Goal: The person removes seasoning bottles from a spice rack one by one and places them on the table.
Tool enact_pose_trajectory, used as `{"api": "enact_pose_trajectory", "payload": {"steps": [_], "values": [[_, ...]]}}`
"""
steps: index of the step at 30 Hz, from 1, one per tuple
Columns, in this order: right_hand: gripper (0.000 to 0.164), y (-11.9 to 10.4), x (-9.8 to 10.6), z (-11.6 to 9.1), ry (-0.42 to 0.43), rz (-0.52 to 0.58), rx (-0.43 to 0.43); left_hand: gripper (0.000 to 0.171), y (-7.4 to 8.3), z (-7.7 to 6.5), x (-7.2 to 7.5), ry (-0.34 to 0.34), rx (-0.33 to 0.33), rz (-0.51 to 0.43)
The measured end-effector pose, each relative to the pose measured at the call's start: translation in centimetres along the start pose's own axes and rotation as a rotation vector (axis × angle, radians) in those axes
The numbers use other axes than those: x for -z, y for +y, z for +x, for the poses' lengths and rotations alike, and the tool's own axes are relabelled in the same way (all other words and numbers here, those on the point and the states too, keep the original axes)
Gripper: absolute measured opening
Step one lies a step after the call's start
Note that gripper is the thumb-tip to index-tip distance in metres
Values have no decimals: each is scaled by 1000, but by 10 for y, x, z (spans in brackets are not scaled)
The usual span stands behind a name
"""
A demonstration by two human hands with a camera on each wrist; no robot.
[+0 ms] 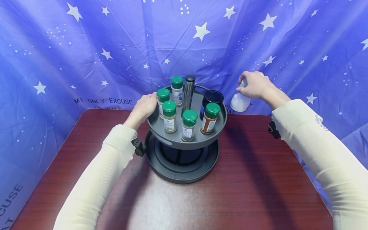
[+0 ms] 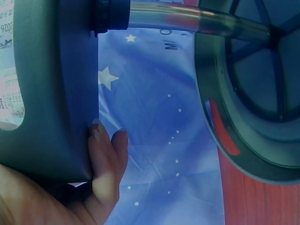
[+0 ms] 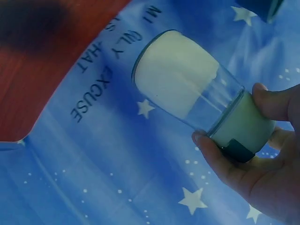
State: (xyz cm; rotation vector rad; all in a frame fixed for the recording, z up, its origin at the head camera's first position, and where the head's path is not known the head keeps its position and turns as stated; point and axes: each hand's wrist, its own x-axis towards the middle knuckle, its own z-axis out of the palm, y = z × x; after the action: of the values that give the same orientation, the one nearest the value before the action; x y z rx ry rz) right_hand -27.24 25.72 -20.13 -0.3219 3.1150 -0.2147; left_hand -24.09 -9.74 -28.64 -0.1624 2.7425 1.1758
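A two-tier dark grey turntable stands on the table, its upper tray (image 1: 198, 140) above a round lower tray (image 1: 184, 179). My left hand (image 1: 145, 107) grips the upper tray's left rim; in the left wrist view its fingers (image 2: 108, 164) curl against the tray's underside. Off to the tray's right and in the air, my right hand (image 1: 256, 84) holds a glass shaker (image 1: 241, 101) by its top. The right wrist view shows this shaker (image 3: 180, 77) with white contents and a pale cap, tilted, the fingers round the cap.
On the upper tray stand several green-capped spice jars (image 1: 170, 118), a tall dark cylindrical grinder or post (image 1: 188, 92) and a jar with a black lid (image 1: 213, 95). The red-brown table (image 1: 244, 191) meets a blue star-printed curtain (image 1: 129, 64) behind and at the sides.
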Motion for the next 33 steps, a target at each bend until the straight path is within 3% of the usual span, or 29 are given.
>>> {"api": "enact_pose_trajectory", "payload": {"steps": [21,33], "values": [[46,38,-36,-5,-117,34,-56,60,0,1,0,13,-17,28],[41,49,-57,-8,-125,33,-44,60,-1,2,0,11,-2,8]]}}
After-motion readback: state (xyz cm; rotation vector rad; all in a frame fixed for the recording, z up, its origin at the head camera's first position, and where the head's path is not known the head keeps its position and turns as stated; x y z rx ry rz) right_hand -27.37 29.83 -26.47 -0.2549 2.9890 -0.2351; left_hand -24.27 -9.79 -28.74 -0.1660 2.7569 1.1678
